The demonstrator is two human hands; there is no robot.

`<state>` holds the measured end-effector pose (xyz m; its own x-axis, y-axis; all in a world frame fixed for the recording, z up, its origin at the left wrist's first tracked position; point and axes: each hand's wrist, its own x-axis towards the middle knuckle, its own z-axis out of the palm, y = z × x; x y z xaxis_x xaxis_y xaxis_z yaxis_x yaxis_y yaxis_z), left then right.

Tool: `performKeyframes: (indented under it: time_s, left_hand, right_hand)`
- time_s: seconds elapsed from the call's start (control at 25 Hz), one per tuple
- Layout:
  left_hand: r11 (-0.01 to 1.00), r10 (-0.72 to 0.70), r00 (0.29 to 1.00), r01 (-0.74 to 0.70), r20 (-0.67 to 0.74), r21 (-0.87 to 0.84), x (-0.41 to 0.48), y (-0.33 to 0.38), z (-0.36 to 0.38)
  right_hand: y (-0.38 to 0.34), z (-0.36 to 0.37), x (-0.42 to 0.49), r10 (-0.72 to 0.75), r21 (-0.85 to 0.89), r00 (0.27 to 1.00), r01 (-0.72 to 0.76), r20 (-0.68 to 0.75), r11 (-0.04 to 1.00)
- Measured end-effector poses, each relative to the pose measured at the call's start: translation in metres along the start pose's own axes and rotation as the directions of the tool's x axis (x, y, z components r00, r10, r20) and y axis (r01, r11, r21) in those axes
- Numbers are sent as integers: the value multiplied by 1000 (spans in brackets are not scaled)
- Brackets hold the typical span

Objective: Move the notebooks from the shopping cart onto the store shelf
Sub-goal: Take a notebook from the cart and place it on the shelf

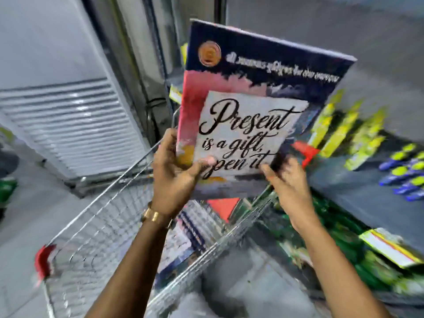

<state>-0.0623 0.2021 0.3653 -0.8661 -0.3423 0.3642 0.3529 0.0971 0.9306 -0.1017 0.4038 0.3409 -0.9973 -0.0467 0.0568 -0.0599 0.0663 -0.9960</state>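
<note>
A stack of notebooks [247,106] with a dark blue and pink cover reading "Present is a gift, open it" is held up above the wire shopping cart [103,226]. My left hand [174,173] grips its lower left corner, thumb on the cover. My right hand [286,184] holds the lower right edge; motion blur smears its fingers. More notebooks [183,239] lie in the cart below. The grey store shelf [358,189] runs along the right.
Yellow-green packets [344,131] and blue-yellow items [406,173] lie on the shelf. Green goods [339,244] and a yellow price tag [390,249] fill the lower shelf. A white louvred unit [68,125] stands behind the cart at left.
</note>
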Motion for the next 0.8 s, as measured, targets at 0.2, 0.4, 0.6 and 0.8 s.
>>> performKeyframes:
  time_s: [0.2,0.4,0.6,0.8]
  left_hand:
    - [957,208,978,-200,17,-208,52,77,83]
    - [920,293,933,-216,209,-327,92,144,179]
    - [944,320,829,-242,458,-223,118,196,275]
    - [979,163,728,-204,666,-16,137,225,363]
  right_hand:
    - [-94,-78,-10,-379,-96,876,368,-300,925]
    - [-175,-155,-29,-554,-352,634,428,-540,833]
    - [-225,-235,-21,-577,-571,548,206,-606,795]
    - [-268,-299,12,-430,-587,565,-122,-704,801]
